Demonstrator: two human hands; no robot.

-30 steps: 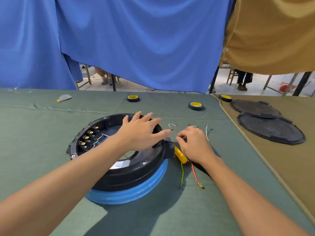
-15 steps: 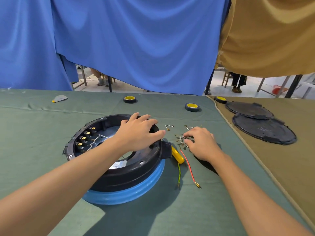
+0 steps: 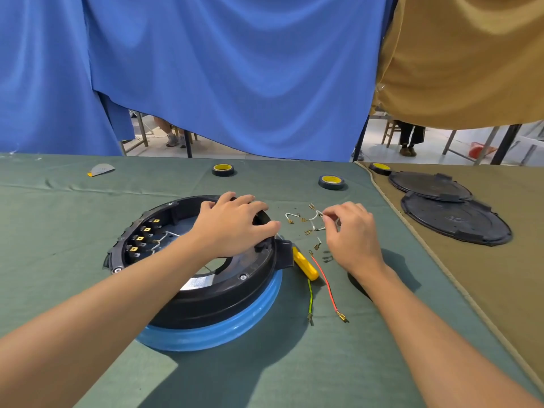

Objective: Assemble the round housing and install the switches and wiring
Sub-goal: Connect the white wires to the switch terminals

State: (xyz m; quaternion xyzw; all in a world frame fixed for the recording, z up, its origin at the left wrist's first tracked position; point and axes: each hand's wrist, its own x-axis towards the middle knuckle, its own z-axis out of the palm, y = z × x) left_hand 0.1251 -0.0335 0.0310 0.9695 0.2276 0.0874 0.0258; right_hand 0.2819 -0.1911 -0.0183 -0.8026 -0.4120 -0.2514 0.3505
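A round black housing sits on a blue ring on the green cloth. Several switch terminals line its inner left wall. My left hand rests on the housing's far right rim, fingers curled over the edge. To the right lie several short white wires with brass terminals. My right hand pinches one white wire from this pile. A red wire and a green-yellow wire lie beside a yellow-handled tool.
Two black round covers lie on the tan cloth at the right. Three tape rolls stand near the table's far edge. A small grey scrap lies far left. Blue and tan curtains hang behind the table.
My right hand moved from beside the housing's tab out to the pile of white wires and pinched one. My left hand stayed on the rim.
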